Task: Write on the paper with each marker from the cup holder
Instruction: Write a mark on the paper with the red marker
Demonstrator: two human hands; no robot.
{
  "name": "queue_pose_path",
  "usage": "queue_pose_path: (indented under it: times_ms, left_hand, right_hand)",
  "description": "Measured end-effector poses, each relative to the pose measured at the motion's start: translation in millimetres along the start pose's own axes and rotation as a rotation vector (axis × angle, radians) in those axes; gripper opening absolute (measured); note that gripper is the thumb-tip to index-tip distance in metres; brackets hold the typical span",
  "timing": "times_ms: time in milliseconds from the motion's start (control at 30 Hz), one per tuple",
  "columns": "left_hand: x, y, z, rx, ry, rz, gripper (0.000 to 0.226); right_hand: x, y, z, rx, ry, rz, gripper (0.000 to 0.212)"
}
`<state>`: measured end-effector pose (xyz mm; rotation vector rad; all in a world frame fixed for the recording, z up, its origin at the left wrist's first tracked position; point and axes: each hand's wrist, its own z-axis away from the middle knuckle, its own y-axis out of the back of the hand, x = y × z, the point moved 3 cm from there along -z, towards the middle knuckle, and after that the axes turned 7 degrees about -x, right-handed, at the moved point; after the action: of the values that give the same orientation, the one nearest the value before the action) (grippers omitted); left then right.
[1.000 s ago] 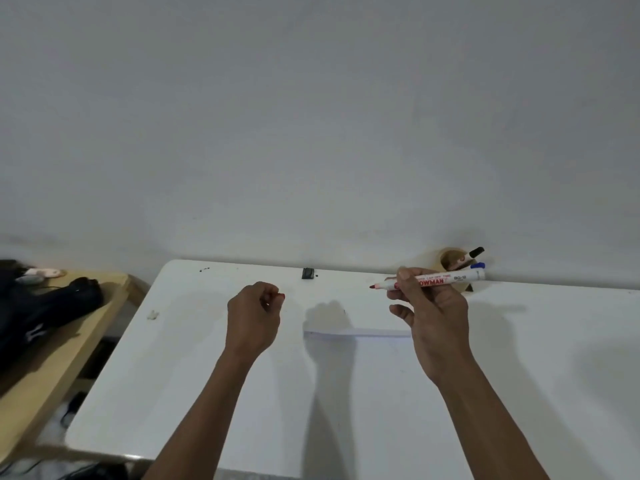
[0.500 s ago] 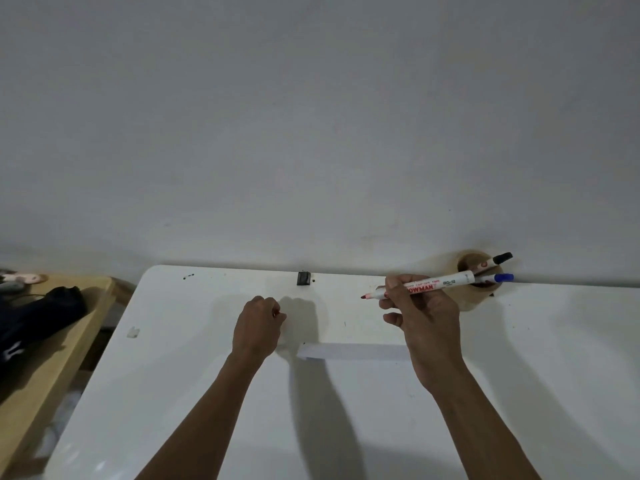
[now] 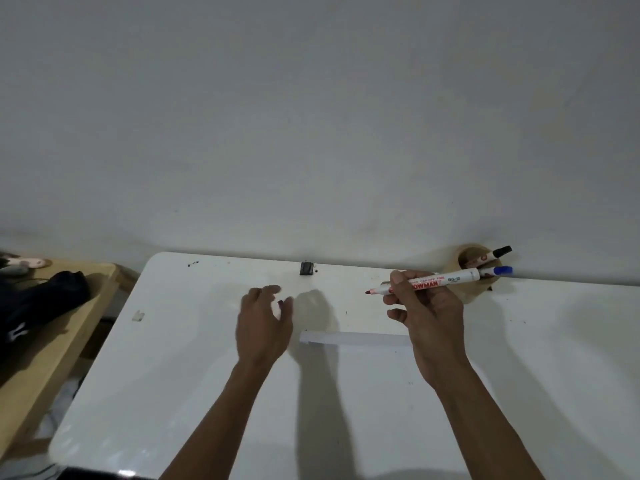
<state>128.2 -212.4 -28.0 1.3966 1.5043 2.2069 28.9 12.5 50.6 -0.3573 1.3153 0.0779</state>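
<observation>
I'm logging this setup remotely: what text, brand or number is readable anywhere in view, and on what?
"OWMAN" in red, the first letter hidden by the fingers: on the red marker held in the right hand.
"BG-12": on the same barrel, toward its back end.
A small red line above the brand: too small to read.
Red print on the black-capped marker in the cup holder: blurred.
White mark on the black bag: unreadable.

a bare grey-white wall (image 3: 311, 116) fills the far side. a white table (image 3: 173, 393) stands against it; a wooden bench (image 3: 52, 348) stands left.
</observation>
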Motion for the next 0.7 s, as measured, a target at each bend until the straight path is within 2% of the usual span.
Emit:
queue_pose_path:
  times_ms: [67,167,233,367,500,700]
  left_hand:
    - [9,-12,10,-0.093,-0.080,0.044,0.030]
    - [12,-30,23,-0.280,-0.025,-0.006,0.045]
    - [5,-39,34,-0.315,-0.004,-0.100,0.054]
    - [-15,-48,53,-0.244,-0.024,-0.175,0.061]
    - [-26,-58,61,-0.178,-0.063,-0.187,0.063]
    - [-38,-71,59,-0.126,-0.135,-0.311,0.069]
  right_hand:
    - [0,2,5,-0.005,0.007,0.005,0.009]
    - [1,3,12,-0.020,0.027,0.022,0.008]
    - [5,4,15,-0.024,0.035,0.026,0.008]
    - [17,1,19,-0.050,0.050,0.039,0.005]
    - [43,-9,18,-0.128,0.103,0.130,0.013]
    - [99,-21,5,-0.230,0.019,0.227,0.019]
